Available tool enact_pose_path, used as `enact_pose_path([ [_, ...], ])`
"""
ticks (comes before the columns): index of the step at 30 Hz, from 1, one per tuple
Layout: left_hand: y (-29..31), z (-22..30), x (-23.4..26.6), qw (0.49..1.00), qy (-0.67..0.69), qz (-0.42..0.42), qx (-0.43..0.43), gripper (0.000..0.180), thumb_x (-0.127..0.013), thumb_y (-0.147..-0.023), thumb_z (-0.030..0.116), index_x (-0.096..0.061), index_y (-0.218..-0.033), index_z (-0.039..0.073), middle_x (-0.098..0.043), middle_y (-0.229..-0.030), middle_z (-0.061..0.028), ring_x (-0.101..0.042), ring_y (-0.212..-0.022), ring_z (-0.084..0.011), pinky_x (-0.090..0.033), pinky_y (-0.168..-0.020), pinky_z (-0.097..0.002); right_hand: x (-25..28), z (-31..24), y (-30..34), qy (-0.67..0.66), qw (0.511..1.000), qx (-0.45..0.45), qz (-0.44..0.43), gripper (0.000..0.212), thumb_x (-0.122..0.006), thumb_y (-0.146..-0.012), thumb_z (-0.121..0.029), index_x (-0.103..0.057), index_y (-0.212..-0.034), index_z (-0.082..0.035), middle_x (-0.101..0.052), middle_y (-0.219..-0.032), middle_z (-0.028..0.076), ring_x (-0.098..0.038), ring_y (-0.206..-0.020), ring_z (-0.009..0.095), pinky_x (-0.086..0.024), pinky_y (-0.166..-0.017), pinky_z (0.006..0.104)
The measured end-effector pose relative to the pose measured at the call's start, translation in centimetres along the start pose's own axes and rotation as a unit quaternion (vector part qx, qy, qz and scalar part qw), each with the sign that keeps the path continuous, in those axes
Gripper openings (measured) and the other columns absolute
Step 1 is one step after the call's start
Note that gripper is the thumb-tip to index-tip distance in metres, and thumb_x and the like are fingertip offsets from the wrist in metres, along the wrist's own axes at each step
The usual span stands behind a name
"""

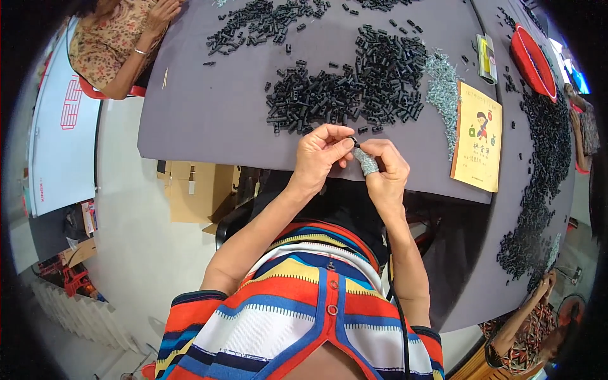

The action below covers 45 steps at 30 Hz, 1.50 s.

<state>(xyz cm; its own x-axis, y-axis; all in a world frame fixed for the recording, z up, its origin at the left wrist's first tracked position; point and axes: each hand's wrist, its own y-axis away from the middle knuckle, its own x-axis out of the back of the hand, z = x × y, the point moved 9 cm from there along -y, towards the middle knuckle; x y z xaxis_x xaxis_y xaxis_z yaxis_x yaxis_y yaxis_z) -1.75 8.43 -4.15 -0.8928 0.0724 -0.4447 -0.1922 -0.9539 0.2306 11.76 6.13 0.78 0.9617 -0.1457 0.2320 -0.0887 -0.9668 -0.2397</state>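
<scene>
My left hand [318,156] pinches a small black plastic piece [354,143] between thumb and fingers, just over the near edge of the table. Close against that piece are the closed fingertips of my right hand [387,170]; what they hold is too small to make out. A clump of silvery bits [366,162] shows by the right hand's fingers, and I cannot tell whether it is held or lies beneath. Just beyond both hands spreads a heap of black tube-shaped plastic pieces [316,95]. A strip of small silvery metal parts [441,79] runs along its right side.
A yellow booklet [476,136] lies on the grey-covered table [209,136] at right. Beyond it are a yellow-and-clear case [486,59], a red basket [533,62] and more black pieces [544,164]. Other people sit at the far left and right. A cardboard box [196,193] stands below the table.
</scene>
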Motion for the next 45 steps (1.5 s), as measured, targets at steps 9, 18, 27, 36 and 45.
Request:
enact_pose_path([
  [9, 0.1, 0.0, 0.2, 1.0, 0.007, 0.011, -0.013, 0.015, -0.065, -0.085, 0.005, -0.061, -0.099, 0.0, -0.062, -0.079, -0.0031, -0.059, -0.065, -0.0084, -0.048, -0.056, -0.0208, -0.1, -3.0, 0.0, 0.093, 0.985, 0.141, 0.035, 0.026, -0.06, -0.065, 0.015, -0.061, -0.085, -0.001, -0.063, -0.085, 0.011, -0.063, -0.075, 0.025, -0.05, -0.066, 0.031],
  [18, 0.2, 0.2, 0.0, 1.0, -0.001, 0.015, -0.008, 0.01, -0.064, -0.085, 0.001, -0.065, -0.095, -0.001, -0.064, -0.077, -0.0035, -0.058, -0.061, -0.0071, -0.047, -0.054, -0.0201, -0.8, -4.0, -0.1, 0.165, 0.966, 0.198, -0.019, 0.036, -0.055, -0.056, 0.016, -0.061, -0.087, -0.002, -0.06, -0.087, 0.011, -0.061, -0.077, 0.029, -0.05, -0.065, 0.0349],
  [27, 0.0, 0.2, -0.3, 0.996, 0.073, -0.024, 0.053, 0.026, -0.061, -0.086, 0.003, -0.051, -0.11, 0.002, -0.06, -0.083, -0.0032, -0.05, -0.057, -0.0055, -0.04, -0.05, -0.0184, -0.3, -1.9, -1.1, 0.009, 0.996, 0.068, -0.048, 0.035, -0.069, -0.071, 0.004, -0.06, -0.104, -0.001, -0.061, -0.097, 0.01, -0.062, -0.077, 0.019, -0.051, -0.069, 0.0301],
  [36, 0.2, 0.5, -0.9, 0.993, 0.056, -0.072, 0.081, 0.037, -0.065, -0.083, 0.004, -0.044, -0.114, 0.001, -0.058, -0.081, -0.004, -0.047, -0.055, -0.0049, -0.036, -0.047, -0.0181, -2.3, -0.2, -1.6, -0.06, 0.98, 0.0, -0.191, 0.032, -0.074, -0.072, -0.003, -0.065, -0.103, -0.002, -0.058, -0.108, 0.003, -0.053, -0.078, 0.008, -0.043, -0.063, 0.0209],
  [45, -0.2, -0.3, -0.9, 0.987, 0.094, -0.059, 0.114, 0.038, -0.067, -0.082, 0.003, -0.045, -0.112, 0.003, -0.059, -0.077, -0.002, -0.047, -0.054, -0.0038, -0.034, -0.046, -0.0175, -2.5, 0.4, -2.2, -0.107, 0.978, -0.022, -0.176, 0.029, -0.078, -0.067, -0.005, -0.063, -0.092, -0.005, -0.063, -0.099, 0.004, -0.056, -0.075, 0.012, -0.046, -0.062, 0.025],
])
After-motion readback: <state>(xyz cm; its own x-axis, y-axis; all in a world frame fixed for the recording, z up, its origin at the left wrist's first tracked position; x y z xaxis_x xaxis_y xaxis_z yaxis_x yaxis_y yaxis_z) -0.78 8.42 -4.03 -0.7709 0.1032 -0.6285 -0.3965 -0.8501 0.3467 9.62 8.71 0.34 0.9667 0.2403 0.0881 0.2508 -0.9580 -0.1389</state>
